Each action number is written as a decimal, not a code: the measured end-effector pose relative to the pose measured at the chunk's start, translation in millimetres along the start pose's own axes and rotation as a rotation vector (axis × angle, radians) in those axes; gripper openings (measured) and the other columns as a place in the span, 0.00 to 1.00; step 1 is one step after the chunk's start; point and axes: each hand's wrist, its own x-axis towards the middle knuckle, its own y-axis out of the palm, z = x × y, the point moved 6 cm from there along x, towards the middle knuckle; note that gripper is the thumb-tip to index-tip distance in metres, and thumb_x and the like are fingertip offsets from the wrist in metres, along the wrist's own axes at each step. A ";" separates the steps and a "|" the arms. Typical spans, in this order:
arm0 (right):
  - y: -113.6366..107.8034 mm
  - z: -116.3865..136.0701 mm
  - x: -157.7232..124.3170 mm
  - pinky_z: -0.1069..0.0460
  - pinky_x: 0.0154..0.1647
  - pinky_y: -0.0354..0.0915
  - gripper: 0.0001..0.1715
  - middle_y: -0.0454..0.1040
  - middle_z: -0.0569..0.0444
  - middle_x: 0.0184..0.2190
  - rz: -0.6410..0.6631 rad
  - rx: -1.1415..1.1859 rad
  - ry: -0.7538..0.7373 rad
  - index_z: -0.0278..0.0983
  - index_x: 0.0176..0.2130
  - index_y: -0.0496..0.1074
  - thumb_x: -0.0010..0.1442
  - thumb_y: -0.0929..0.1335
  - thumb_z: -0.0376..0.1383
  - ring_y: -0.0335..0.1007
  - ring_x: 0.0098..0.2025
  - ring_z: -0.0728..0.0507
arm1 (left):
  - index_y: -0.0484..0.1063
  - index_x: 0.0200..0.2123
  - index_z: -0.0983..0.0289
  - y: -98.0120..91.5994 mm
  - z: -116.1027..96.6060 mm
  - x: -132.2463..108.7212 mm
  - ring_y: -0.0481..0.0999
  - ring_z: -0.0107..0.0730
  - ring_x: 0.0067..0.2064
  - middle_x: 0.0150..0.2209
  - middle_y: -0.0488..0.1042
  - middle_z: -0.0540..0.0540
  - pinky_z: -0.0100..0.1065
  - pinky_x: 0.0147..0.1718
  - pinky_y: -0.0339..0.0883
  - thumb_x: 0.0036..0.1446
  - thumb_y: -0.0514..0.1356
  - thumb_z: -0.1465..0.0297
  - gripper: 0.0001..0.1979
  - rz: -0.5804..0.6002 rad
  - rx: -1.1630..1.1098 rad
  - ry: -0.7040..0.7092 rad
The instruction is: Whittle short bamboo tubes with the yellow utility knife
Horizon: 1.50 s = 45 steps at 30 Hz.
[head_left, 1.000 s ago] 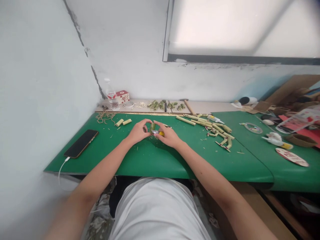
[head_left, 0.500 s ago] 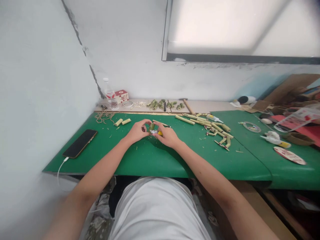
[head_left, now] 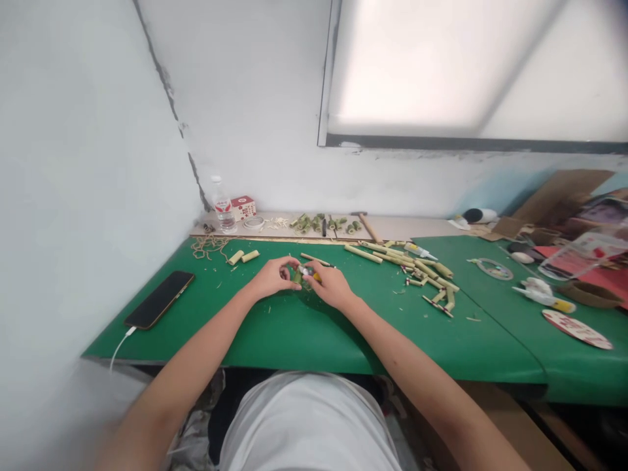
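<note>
My left hand [head_left: 275, 277] is closed on a short green bamboo piece [head_left: 297, 277], gripping it just above the table. In my right hand [head_left: 331, 284] is a small white-and-yellow glue bottle [head_left: 316, 277], mostly covered by the fingers. Its pale end meets or nearly meets the top of the bamboo piece; contact cannot be made out. Behind the right hand lies a thin stick with a dark tip [head_left: 316, 260]. Two cut bamboo pieces [head_left: 250, 256] rest to the left, beyond the left hand.
Bamboo lengths and small joined bamboo parts [head_left: 432, 268] lie on the green tabletop [head_left: 235, 347] at right. A phone [head_left: 160, 299] with a cable is at left. Along the back stand a water bottle [head_left: 224, 208], a box [head_left: 244, 208] and a hammer [head_left: 370, 227].
The view has tipped upward, so the table sits lower in the picture. The glue bottle's pale end has shifted from the bamboo piece's lower side to near its top.
</note>
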 end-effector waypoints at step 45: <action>4.3 -0.8 -1.4 0.50 0.34 0.55 0.34 0.80 0.54 0.33 0.049 0.233 -0.152 0.34 0.73 0.58 0.76 0.64 0.46 0.71 0.31 0.41 | 0.71 0.52 0.60 0.1 -7.0 -4.4 0.70 0.32 0.28 0.26 0.69 0.43 0.33 0.31 0.59 0.49 0.75 0.62 0.28 -0.062 0.094 0.040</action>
